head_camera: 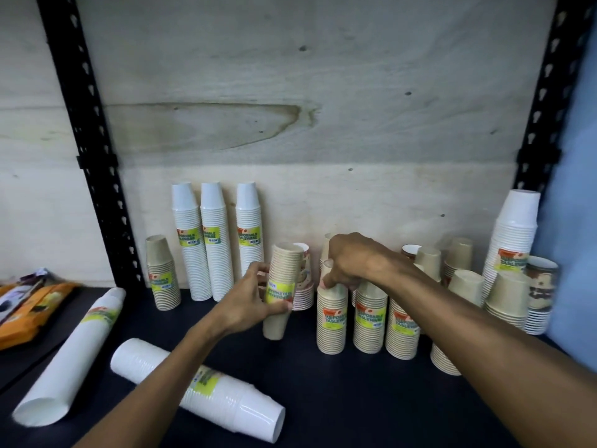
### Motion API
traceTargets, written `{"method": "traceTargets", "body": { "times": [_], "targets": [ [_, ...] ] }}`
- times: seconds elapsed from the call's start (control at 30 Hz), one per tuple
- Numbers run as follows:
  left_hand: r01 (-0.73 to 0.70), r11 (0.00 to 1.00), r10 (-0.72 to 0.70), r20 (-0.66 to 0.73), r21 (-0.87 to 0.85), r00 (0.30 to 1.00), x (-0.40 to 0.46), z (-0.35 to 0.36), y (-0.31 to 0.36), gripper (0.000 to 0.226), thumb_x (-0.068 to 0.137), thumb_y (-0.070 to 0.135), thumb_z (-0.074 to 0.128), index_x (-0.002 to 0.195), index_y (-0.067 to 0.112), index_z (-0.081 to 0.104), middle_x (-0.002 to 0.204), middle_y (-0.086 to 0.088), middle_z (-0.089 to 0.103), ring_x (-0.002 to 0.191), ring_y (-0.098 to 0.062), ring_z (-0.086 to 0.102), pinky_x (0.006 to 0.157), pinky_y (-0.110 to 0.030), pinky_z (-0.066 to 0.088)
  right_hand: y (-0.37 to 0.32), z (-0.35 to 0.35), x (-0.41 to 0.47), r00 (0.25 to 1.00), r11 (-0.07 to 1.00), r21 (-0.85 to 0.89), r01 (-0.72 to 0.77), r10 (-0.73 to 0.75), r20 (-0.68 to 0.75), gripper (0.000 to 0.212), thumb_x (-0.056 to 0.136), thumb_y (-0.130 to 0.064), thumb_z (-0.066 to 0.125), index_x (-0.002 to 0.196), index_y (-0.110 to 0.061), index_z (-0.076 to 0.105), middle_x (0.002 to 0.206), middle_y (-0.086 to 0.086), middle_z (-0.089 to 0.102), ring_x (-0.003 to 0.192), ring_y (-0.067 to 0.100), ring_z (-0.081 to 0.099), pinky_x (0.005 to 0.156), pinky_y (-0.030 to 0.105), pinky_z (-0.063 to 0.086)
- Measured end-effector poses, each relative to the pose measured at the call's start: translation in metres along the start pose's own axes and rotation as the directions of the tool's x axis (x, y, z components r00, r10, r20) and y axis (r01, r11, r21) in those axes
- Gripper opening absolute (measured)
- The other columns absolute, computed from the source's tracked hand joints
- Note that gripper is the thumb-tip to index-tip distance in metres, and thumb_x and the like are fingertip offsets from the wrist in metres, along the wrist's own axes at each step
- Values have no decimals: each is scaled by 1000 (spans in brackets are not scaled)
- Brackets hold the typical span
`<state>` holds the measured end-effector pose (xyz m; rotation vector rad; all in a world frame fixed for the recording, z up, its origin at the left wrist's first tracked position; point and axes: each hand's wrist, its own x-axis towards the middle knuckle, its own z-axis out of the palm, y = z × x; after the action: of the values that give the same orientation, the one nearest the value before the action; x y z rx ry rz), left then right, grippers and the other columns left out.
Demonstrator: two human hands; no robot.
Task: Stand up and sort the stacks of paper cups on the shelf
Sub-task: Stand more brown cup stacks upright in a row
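My left hand (250,297) grips a wrapped stack of brown paper cups (281,286) around its labelled middle, holding it nearly upright at the shelf's centre. My right hand (350,261) rests with closed fingers on top of a standing brown cup stack (332,318). Two more brown stacks (370,318) (403,331) stand beside it. Three tall white stacks (216,244) stand against the back wall, with a short brown stack (162,276) at their left. Two white stacks lie flat at the front left (72,354) (200,386).
The dark shelf board (339,399) is framed by black slotted uprights (93,150) (542,101). At the right crowd more brown cups (465,286), a tall white stack (513,234) and patterned cups (541,286). Orange packets (29,305) lie on the neighbouring shelf at left.
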<state>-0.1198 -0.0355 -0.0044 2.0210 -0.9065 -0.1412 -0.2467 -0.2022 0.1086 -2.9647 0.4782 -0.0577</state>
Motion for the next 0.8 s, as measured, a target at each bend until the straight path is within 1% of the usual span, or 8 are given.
{"method": "traceTargets", "body": {
  "times": [0.1, 0.2, 0.27, 0.37, 0.43, 0.6, 0.7, 0.8],
  "targets": [
    [-20, 998, 24, -79, 56, 997, -4, -26, 5, 78, 62, 60, 81, 128, 39, 44, 111, 8, 65, 98, -9, 65, 89, -34, 54, -1, -1, 1, 1000, 1000, -15, -1, 1, -7, 39, 80, -29, 79, 59, -12, 50, 52, 1, 55, 49, 17, 57, 42, 22, 36],
    [-37, 984, 62, -139, 172, 988, -10, -54, 9, 66, 71, 58, 77, 129, 50, 45, 113, 9, 61, 102, -11, 63, 95, -33, 50, -3, 0, 2, 1000, 999, -39, -2, 2, -15, 40, 80, -27, 78, 60, -13, 47, 55, 2, 54, 50, 17, 56, 42, 22, 36],
    [-39, 983, 59, -109, 182, 992, -15, -71, 11, 69, 68, 61, 77, 128, 54, 44, 112, 9, 59, 99, -11, 63, 92, -29, 50, -4, 1, 2, 1000, 999, -54, -5, 4, -24, 41, 81, -27, 78, 62, -14, 44, 59, 2, 52, 51, 16, 53, 42, 22, 34],
    [48, 980, -49, -2, 191, 999, -23, -86, 12, 74, 71, 46, 82, 131, 45, 39, 118, 8, 53, 100, -11, 63, 86, -23, 49, -5, 2, 2, 999, 998, -67, -12, 10, -32, 40, 81, -26, 77, 62, -14, 44, 60, 2, 51, 51, 16, 52, 42, 23, 34],
    [78, 968, -97, 71, 239, 993, -28, -91, 10, 81, 71, 34, 86, 131, 42, 31, 121, 5, 49, 102, -13, 61, 87, -24, 49, -5, 2, 2, 999, 997, -71, -11, 9, -33, 40, 81, -26, 77, 62, -13, 44, 60, 2, 51, 51, 15, 51, 42, 23, 34],
    [85, 948, -124, 111, 307, 986, -32, -94, 11, 90, 62, 23, 91, 123, 36, 27, 112, 3, 47, 82, -11, 58, 68, -20, 45, -5, 1, 0, 999, 996, -91, 8, -12, -36, 43, 81, -27, 77, 59, -15, 42, 58, 0, 47, 50, 14, 47, 43, 23, 31],
    [73, 959, -83, 28, 275, 996, -26, -95, 15, 89, 49, 35, 96, 117, 37, 38, 107, 7, 61, 84, -12, 63, 70, -24, 48, -4, 1, 0, 999, 995, -99, 15, -18, -33, 43, 81, -28, 77, 59, -15, 42, 56, 0, 48, 50, 13, 48, 43, 23, 32],
    [55, 973, -48, -35, 223, 998, -19, -92, 17, 96, 25, 59, 92, 107, 40, 45, 102, 12, 67, 82, -6, 66, 68, -32, 56, -4, 0, -1, 999, 995, -101, 24, -27, -29, 43, 82, -27, 76, 59, -16, 42, 56, -1, 47, 51, 12, 46, 44, 23, 32]
  ]
}}
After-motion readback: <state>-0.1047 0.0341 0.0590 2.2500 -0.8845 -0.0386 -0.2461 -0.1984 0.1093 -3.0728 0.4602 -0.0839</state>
